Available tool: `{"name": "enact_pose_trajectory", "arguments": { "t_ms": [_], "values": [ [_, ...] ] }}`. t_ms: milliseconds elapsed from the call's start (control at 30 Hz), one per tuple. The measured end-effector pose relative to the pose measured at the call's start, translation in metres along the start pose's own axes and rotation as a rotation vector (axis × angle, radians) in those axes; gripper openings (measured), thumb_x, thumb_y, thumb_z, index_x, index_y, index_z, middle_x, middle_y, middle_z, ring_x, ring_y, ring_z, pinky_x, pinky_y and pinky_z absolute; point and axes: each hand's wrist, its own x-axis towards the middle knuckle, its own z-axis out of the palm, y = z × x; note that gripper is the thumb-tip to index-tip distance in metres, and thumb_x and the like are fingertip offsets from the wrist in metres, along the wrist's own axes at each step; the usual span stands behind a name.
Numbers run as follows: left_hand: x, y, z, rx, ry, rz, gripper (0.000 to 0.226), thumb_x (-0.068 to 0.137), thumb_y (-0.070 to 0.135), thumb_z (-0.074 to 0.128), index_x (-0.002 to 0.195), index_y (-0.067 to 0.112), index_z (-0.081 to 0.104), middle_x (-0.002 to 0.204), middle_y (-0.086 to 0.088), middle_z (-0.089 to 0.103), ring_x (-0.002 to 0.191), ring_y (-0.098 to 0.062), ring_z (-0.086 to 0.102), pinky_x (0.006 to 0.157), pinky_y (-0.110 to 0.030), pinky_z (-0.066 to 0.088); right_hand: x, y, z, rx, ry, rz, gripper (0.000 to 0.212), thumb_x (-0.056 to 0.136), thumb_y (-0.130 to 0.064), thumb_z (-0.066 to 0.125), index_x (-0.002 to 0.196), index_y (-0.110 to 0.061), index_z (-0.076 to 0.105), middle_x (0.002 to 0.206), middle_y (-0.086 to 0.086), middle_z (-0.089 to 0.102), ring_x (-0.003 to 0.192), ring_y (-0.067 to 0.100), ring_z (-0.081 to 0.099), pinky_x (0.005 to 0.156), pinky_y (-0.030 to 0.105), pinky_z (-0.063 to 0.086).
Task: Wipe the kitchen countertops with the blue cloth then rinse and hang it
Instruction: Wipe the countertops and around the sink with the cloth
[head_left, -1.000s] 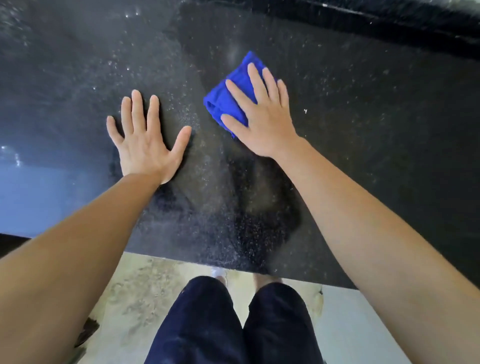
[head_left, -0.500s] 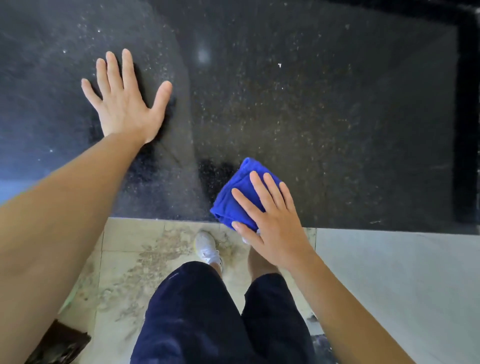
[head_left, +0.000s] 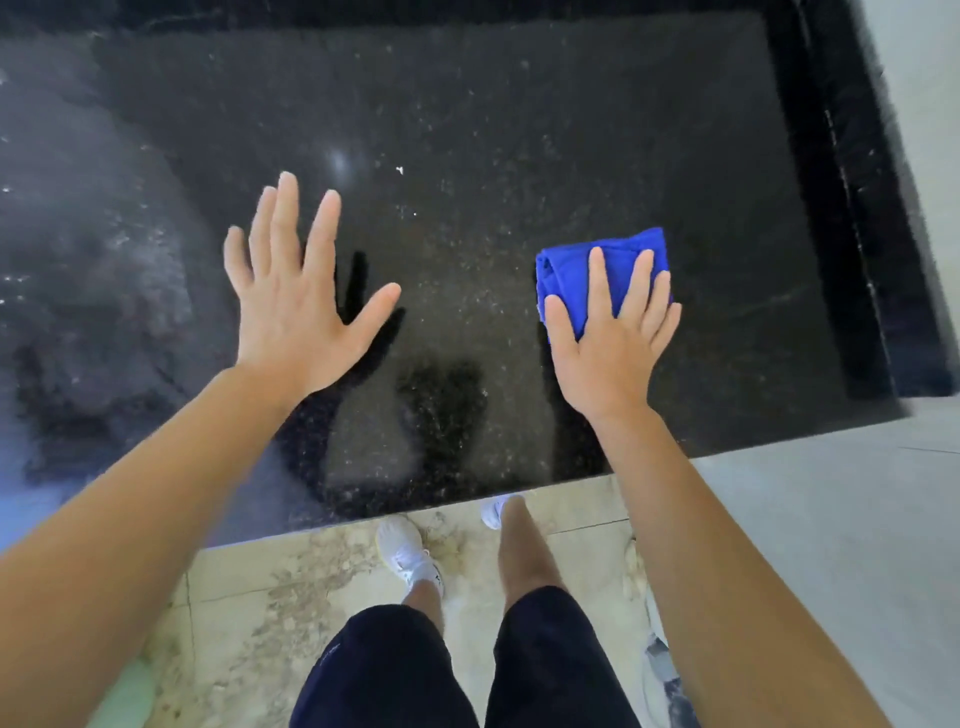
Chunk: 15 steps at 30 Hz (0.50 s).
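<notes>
- I am pressing my right hand flat on the blue cloth on the black desk, fingers straight.
- I am holding my left hand flat, fingers spread, gripping nothing.

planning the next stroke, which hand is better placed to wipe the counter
Right. The right hand presses flat on the folded blue cloth on the black countertop; the left hand is spread open, holds nothing, well apart from the cloth.
</notes>
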Motion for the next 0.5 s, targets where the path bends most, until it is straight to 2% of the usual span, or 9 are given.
{"name": "enact_pose_trajectory", "arguments": {
  "t_ms": [100,167,233,367,500],
  "values": [
    [0.029,0.061,0.024,-0.014,-0.014,0.118,0.075,0.094,0.062,0.047,0.151,0.015,0.034,0.159,-0.019,0.028,0.146,-0.038,0.025,0.113,-0.058,0.019,-0.012,0.013,-0.005,-0.027,-0.034,-0.115,0.069,0.101,-0.063,0.027,0.16,-0.028,0.023,0.168,0.017,0.006,0.155,0.038,0.003,0.124,0.055,0.004],
    [0.045,0.1,0.038,-0.042,-0.027,0.164,0.067,0.093,0.059,0.048,0.144,0.016,0.045,0.15,-0.017,0.041,0.137,-0.038,0.036,0.108,-0.054,0.024,-0.033,0.046,-0.014,-0.05,-0.086,-0.292,0.067,0.102,-0.062,0.031,0.159,-0.028,0.028,0.169,0.015,0.01,0.156,0.036,0.005,0.125,0.054,0.008],
    [0.064,0.133,0.046,-0.056,-0.06,0.184,0.064,0.093,0.058,0.047,0.142,0.017,0.048,0.146,-0.016,0.044,0.133,-0.038,0.038,0.106,-0.053,0.025,-0.05,0.096,-0.025,-0.068,-0.12,-0.349,0.067,0.101,-0.063,0.036,0.158,-0.028,0.032,0.169,0.012,0.012,0.156,0.034,0.007,0.125,0.054,0.012],
    [0.104,0.175,0.055,-0.008,-0.103,0.229,0.064,0.095,0.058,0.045,0.146,0.019,0.042,0.155,-0.017,0.034,0.14,-0.036,0.032,0.109,-0.058,0.022,-0.045,0.185,-0.05,-0.09,-0.149,-0.128,0.071,0.101,-0.065,0.032,0.159,-0.027,0.028,0.169,0.012,0.006,0.156,0.035,0.004,0.123,0.056,0.016],
    [0.138,0.192,0.06,0.047,-0.152,0.16,0.066,0.097,0.06,0.043,0.15,0.023,0.035,0.163,-0.017,0.019,0.149,-0.036,0.017,0.115,-0.063,0.01,0.029,0.2,-0.059,-0.072,-0.128,-0.054,0.072,0.099,-0.065,0.032,0.159,-0.026,0.027,0.169,0.016,0.007,0.154,0.041,0.009,0.123,0.055,0.015]
  ]
}}
